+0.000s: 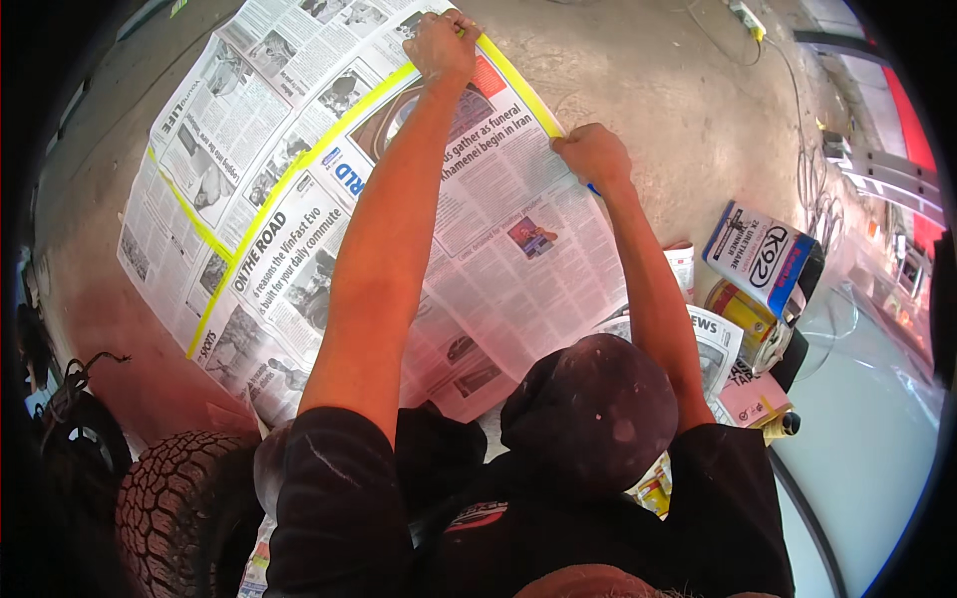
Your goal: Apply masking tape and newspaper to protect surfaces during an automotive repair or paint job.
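Note:
Broad newspaper sheets (558, 289) lie spread on the floor, joined by strips of yellow masking tape (257, 225). Another length of yellow tape (520, 88) runs along the far right edge, between my two hands. My left hand (444, 48) is at the far end of this strip, its fingers curled and closed on the tape and paper edge. At the near end my right hand (598, 159) is closed, thumb and fingers pinching the tape at the paper's edge. A small blue bit shows below this hand; what it belongs to is hidden.
A chunky tyre (174, 513) stands at lower left. To the right are a blue and white rectangular can (758, 254), a yellow can (743, 311), a pink box (750, 399) and a pale car panel (877, 419). A cable (797, 110) trails across the concrete floor (638, 60).

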Tool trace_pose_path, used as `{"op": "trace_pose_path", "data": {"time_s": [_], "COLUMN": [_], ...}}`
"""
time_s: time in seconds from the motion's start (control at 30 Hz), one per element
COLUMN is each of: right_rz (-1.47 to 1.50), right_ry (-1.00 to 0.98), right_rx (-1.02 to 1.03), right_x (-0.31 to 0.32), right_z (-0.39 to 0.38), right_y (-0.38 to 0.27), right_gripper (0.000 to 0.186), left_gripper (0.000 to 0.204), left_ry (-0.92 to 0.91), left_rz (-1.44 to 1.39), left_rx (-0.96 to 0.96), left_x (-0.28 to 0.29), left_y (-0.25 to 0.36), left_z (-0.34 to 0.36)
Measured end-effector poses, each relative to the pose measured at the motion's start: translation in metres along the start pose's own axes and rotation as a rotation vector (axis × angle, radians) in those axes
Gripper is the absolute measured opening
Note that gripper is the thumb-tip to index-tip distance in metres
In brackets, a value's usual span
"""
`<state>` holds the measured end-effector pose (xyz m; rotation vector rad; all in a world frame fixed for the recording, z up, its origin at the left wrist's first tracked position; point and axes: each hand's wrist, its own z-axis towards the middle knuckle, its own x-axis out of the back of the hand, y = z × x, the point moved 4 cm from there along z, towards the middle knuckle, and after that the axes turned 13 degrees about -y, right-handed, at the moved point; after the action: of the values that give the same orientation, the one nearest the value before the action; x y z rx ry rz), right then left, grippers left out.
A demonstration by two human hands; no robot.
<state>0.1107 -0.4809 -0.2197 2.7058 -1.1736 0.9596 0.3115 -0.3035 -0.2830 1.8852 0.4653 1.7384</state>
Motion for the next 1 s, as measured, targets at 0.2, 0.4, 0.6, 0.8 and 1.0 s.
{"op": "trace_pose_path", "data": {"time_s": [0.2, 0.4, 0.6, 0.8, 1.0], "right_rz": [-0.045, 0.253, 0.153, 0.235, 0.206], "right_ry": [0.052, -0.046, -0.045, -0.197, -0.172], "right_rx": [-0.025, 0.070, 0.028, -0.015, -0.045], "right_x": [-0.002, -0.008, -0.001, 0.009, 0.000], "right_z": [0.008, 0.004, 0.020, 0.023, 0.025], "right_y": [0.003, 0.016, 0.005, -0.001, -0.002], "right_gripper": [0.039, 0.038, 0.034, 0.025, 0.023], "left_gripper": [0.022, 0.024, 0.047, 0.051, 0.067], "left_ry": [-0.180, -0.136, -0.073, -0.031, -0.142], "left_rz": [-0.067, -0.262, -0.285, -0.130, 0.366], "left_rx": [0.024, 0.066, 0.063, 0.057, -0.345], "left_x": [0.001, 0.008, 0.011, 0.007, -0.010], "left_y": [0.001, 0.001, 0.001, 0.003, 0.040], "left_z": [0.001, -0.003, -0.006, 0.008, -0.095]}}
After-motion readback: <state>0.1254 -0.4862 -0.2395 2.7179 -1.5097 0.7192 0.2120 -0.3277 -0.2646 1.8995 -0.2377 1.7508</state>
